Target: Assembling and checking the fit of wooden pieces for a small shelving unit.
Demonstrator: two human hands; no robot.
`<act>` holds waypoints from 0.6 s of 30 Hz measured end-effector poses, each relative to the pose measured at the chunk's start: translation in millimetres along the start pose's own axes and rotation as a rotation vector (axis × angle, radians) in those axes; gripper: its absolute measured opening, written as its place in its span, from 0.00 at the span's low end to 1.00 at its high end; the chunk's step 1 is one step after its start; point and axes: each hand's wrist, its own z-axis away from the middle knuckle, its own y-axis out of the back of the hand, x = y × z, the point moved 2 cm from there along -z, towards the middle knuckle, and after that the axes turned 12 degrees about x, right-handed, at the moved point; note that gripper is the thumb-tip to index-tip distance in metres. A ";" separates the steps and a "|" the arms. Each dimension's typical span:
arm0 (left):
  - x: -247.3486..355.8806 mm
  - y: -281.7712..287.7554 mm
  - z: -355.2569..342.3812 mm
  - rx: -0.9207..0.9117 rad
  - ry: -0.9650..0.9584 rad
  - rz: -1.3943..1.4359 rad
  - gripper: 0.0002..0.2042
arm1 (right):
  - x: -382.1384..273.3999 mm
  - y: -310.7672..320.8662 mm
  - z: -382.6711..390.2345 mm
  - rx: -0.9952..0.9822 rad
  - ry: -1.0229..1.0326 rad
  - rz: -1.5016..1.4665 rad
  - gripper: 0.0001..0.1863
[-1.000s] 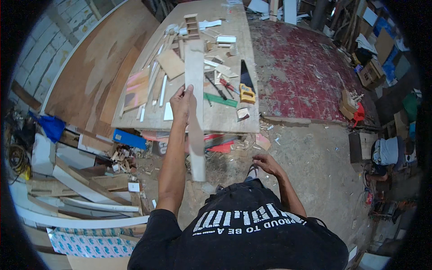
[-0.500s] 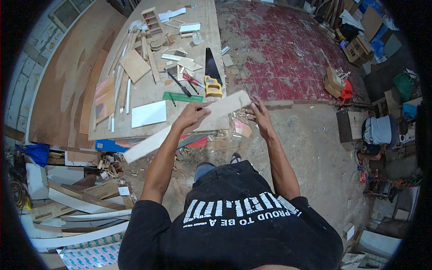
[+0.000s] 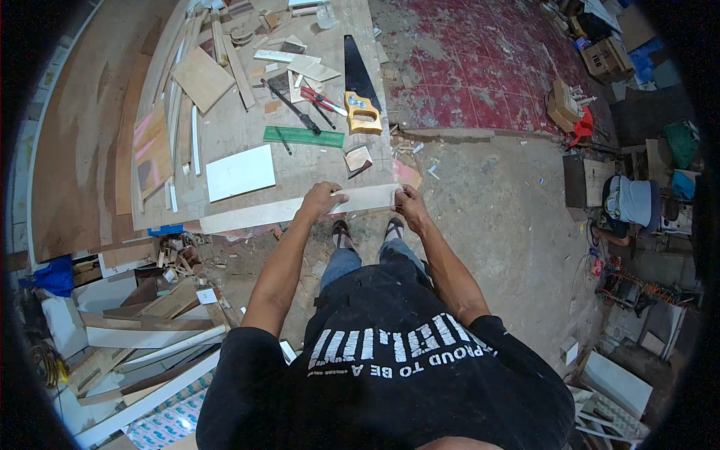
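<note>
A long pale wooden board lies along the near edge of the workbench, roughly level from left to right. My left hand is closed on it a little right of its middle. At the board's right end, my right hand pinches the corner. Just beyond the board sits a small wood offcut with a dark edge. A green ruler, a handsaw with a yellow handle, red-handled pliers and a white panel lie farther back on the bench.
Wood strips and a square plywood piece cover the left of the workbench. Scrap boards are heaped on the floor at lower left. Off to the right, another person crouches beside a wooden box.
The board has swung from a slant to nearly level and come down at the bench's near edge. My right hand, open beside its end before, has taken hold there. The small offcut has come into view.
</note>
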 end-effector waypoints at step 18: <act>-39.8 28.5 41.8 0.329 -0.427 -0.424 0.34 | 12.0 -29.0 -31.1 0.230 0.006 -0.004 0.24</act>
